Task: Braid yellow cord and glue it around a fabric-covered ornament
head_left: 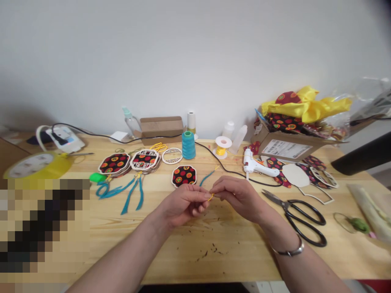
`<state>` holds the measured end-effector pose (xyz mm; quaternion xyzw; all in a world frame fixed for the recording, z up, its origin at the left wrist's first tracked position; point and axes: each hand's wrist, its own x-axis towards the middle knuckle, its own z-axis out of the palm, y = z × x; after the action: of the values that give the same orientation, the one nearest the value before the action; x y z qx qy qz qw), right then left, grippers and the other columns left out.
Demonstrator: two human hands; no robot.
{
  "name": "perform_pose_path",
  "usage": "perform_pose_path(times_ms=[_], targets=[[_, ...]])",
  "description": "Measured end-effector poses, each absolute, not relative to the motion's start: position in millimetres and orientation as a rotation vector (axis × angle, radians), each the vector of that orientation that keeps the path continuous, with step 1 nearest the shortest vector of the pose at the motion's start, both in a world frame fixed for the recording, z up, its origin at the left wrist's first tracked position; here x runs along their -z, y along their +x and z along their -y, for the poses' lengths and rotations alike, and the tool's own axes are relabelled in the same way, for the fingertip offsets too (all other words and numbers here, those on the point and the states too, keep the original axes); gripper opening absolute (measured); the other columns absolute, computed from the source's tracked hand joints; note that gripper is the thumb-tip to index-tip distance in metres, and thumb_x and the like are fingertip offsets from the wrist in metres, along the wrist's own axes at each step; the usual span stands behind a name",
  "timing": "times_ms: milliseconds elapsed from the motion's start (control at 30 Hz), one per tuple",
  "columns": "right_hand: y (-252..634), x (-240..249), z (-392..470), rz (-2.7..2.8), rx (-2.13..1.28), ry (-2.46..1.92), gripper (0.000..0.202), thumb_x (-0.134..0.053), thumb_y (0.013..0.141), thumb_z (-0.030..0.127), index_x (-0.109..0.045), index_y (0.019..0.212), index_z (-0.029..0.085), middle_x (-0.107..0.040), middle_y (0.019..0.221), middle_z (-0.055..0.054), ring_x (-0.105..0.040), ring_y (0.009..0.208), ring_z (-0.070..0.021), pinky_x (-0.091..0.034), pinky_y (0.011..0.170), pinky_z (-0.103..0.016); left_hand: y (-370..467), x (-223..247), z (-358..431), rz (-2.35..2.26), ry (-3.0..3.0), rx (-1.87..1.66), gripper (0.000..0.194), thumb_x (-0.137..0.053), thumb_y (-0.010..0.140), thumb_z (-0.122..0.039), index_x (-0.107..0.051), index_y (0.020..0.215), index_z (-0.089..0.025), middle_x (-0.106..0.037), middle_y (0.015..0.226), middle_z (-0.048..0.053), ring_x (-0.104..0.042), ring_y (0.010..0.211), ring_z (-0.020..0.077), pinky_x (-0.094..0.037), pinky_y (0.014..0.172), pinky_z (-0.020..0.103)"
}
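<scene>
My left hand (191, 202) and my right hand (235, 195) meet above the middle of the table, both pinching a short piece of yellow cord (211, 197) between thumb and fingertips. Just beyond them a teal tassel (208, 177) with a yellow end lies on the wood. A dark floral panel with a pale rim (184, 176) is behind my left hand. Farther back stands a teal thread cone (188, 145), and a spool of yellow cord (223, 146) sits to its right.
Black-handled scissors (295, 215) lie right of my right hand, near a white glue gun (258, 165) with its black cable. Stacked panels with teal tassels (145, 160) lie at the left. A cardboard box (287, 144) holds fabric at the back right.
</scene>
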<state>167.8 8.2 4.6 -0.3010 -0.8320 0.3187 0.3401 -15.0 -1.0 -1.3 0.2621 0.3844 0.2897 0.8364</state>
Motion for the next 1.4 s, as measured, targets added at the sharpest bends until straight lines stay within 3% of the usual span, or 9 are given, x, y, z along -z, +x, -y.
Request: perform_pose_path(times_ms=[900, 1200, 1400], targets=[[171.5, -10.5, -2.2, 2.241, -0.685, -0.842, 0.016, -0.047, 0.082, 0.01, -0.061, 0.084, 0.017, -0.061, 0.076, -0.002, -0.055, 0.07, -0.0099, -0.042, 0.065, -0.021, -13.5, 1.4, 2.4, -0.883, 0.684, -0.621, 0.015, -0.07, 0.06, -0.02, -0.06, 0.058, -0.009, -0.053, 0.048, 0.0, -0.043, 0.04, 0.0027, -0.022, 0.037, 0.014], [167.0, -11.3, -5.0, 2.021, -0.971, -1.077, 0.011, -0.055, 0.077, 0.015, -0.064, 0.072, 0.016, -0.061, 0.064, 0.0, -0.052, 0.059, -0.0091, -0.039, 0.055, -0.02, -10.1, -2.6, 7.1, -1.171, 1.273, -0.716, 0.013, -0.06, 0.071, -0.027, -0.064, 0.068, -0.015, -0.056, 0.054, -0.004, -0.046, 0.048, 0.006, -0.033, 0.046, 0.017], [168.0, -8.3, -9.5, 1.857, -1.234, -1.234, 0.01, -0.058, 0.073, 0.02, -0.064, 0.069, 0.015, -0.059, 0.062, 0.0, -0.047, 0.056, -0.009, -0.036, 0.052, -0.021, -8.8, 5.0, 11.5, -1.216, 2.079, -0.971, 0.014, -0.051, 0.079, -0.018, -0.065, 0.08, -0.016, -0.065, 0.069, 0.001, -0.054, 0.06, 0.0105, -0.041, 0.058, 0.022]])
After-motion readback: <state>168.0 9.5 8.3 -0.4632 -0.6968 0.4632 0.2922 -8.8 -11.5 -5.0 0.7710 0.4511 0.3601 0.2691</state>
